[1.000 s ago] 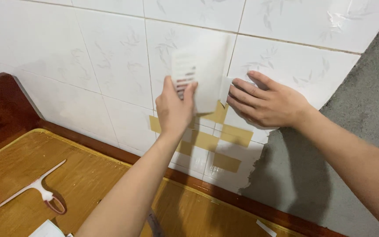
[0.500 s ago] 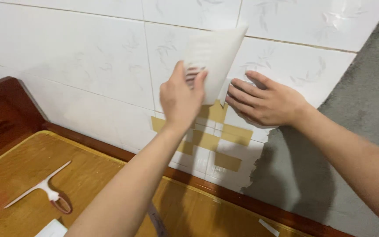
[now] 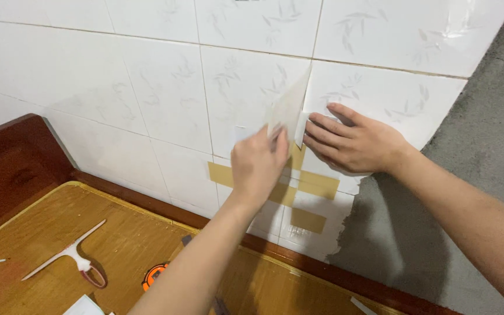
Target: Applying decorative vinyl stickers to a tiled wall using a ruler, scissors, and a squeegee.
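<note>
My left hand [image 3: 258, 166] has swung the translucent backing sheet [image 3: 290, 108] out from the wall: a second ago it lay almost flat against the tile, half a second ago it was lifting at one corner, and now it stands nearly edge-on to me, a thin pale blade peeled away from the surface. I read that as the peel being well along, with the film parting from what it covered rather than tearing. The left fingers [image 3: 278, 140] are pinched on the lower edge of that sheet, thumb side hidden from me, so I cannot say how deep the grip goes. My right hand [image 3: 357, 143] has barely shifted; its fingers [image 3: 325, 131] are spread and pressed flat on the white wall tile [image 3: 380, 93], just beside the line where the sheet leaves the wall, holding nothing. Under both hands, strips of tan tape [image 3: 316, 186] cross the lower tiles, and to the right the tiling ends at bare grey plaster [image 3: 485, 146]. Down on the wooden counter [image 3: 118, 245] lie a white squeegee with a reddish handle loop [image 3: 68, 259], well apart from my hands, an orange-and-black tool [image 3: 154, 275] partly hidden by my left forearm, and a white scrap at the bottom edge. Nothing sits between my hands and the wall; only my own left arm blocks part of the counter.
</note>
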